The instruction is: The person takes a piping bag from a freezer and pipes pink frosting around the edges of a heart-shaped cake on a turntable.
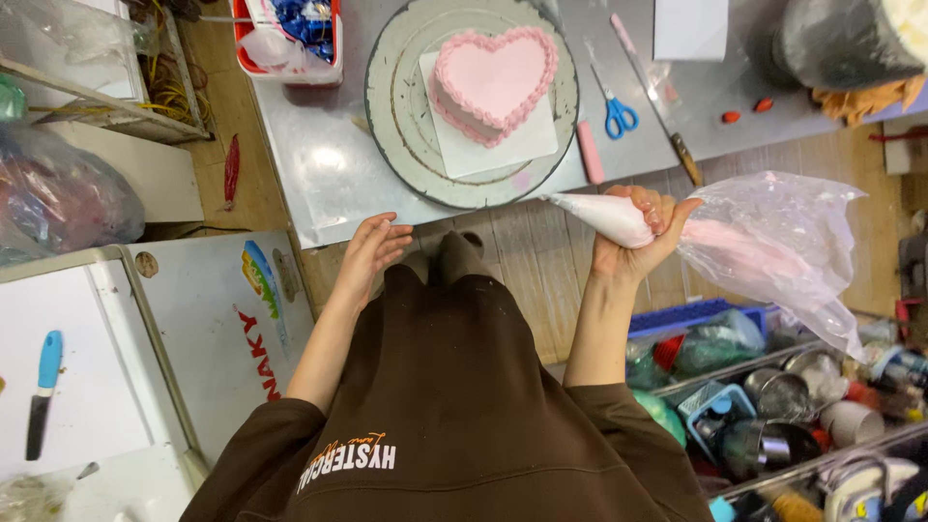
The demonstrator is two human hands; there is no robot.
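A pink heart-shaped cake (495, 82) with a piped border sits on a white square board on a round grey turntable (396, 116). My right hand (643, 232) grips a clear piping bag (754, 251) filled with pink cream; its white tip points left toward the table's edge, below the turntable. The bag's loose plastic end fans out to the right. My left hand (372, 253) rests with fingers apart at the near edge of the steel table (319, 174), holding nothing.
Blue-handled scissors (617, 111), a pink stick and a long knife (657, 101) lie right of the turntable. A red-and-white tub (290, 39) stands at the back left. A blue-handled knife (41, 391) lies on a white surface at left. Bins of utensils stand at lower right.
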